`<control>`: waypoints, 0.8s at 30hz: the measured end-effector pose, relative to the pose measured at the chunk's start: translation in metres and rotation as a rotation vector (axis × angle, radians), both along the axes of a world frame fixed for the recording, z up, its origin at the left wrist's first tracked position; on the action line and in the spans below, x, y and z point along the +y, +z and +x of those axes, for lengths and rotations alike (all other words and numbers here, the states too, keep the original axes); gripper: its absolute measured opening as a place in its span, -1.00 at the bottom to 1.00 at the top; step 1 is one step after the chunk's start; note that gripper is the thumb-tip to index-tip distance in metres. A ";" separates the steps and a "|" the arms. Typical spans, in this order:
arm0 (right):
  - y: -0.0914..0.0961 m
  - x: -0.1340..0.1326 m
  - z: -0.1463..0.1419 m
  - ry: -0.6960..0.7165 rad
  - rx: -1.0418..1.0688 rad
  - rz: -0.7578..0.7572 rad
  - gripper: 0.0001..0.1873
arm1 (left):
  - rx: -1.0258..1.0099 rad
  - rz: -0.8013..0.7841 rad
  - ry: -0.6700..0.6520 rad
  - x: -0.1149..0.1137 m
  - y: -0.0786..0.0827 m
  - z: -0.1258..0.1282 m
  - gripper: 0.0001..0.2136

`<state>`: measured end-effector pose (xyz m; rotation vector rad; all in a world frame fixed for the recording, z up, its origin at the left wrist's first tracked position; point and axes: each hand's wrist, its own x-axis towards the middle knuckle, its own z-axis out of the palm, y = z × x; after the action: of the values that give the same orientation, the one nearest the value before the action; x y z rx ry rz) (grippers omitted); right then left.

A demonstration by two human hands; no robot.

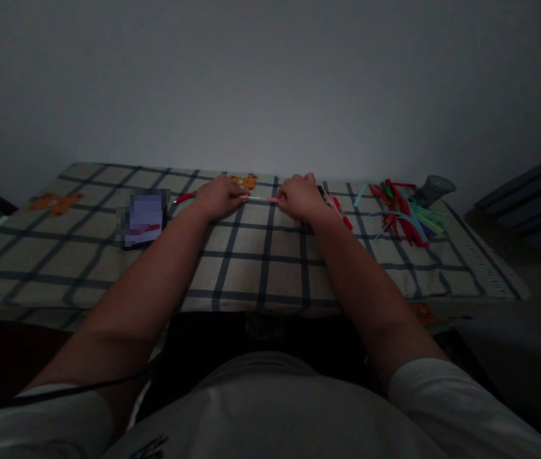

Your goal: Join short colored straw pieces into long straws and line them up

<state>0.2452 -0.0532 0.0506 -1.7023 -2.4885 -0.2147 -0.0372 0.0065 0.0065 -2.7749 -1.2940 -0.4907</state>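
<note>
Both my arms reach forward over a table covered with a checked cloth (261,274). My left hand (220,196) and my right hand (302,196) are closed, each pinching one end of a thin pink paper strip (261,199) stretched flat between them near the table's far edge. Under and just right of my right hand lie a few red and pink strips (340,213).
A pile of red, green and blue paper strips (407,213) lies at the right, with a small dark jar (436,188) behind it. A phone (143,220) lies left of my left hand, and a red-handled tool (184,197) beside it. A wall rises right behind the table.
</note>
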 end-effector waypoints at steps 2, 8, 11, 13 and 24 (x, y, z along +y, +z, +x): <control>-0.002 0.002 0.001 -0.001 0.002 0.010 -0.53 | -0.008 -0.001 0.028 0.001 -0.001 -0.001 -0.59; -0.004 0.002 0.000 0.013 -0.004 0.016 -0.55 | 0.001 -0.030 0.031 -0.002 0.003 0.003 -0.57; -0.003 0.000 -0.003 0.027 -0.005 0.005 -0.57 | 0.027 -0.052 0.035 -0.008 0.006 0.006 -0.56; -0.003 -0.001 -0.005 0.031 0.002 0.004 -0.59 | 0.026 -0.041 0.041 -0.010 0.008 0.007 -0.58; -0.001 -0.001 -0.005 0.034 0.014 -0.003 -0.56 | -0.002 -0.023 0.000 -0.004 0.002 0.006 -0.64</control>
<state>0.2406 -0.0545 0.0491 -1.6555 -2.5073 -0.1950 -0.0313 0.0021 0.0083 -2.7930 -1.3084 -0.4816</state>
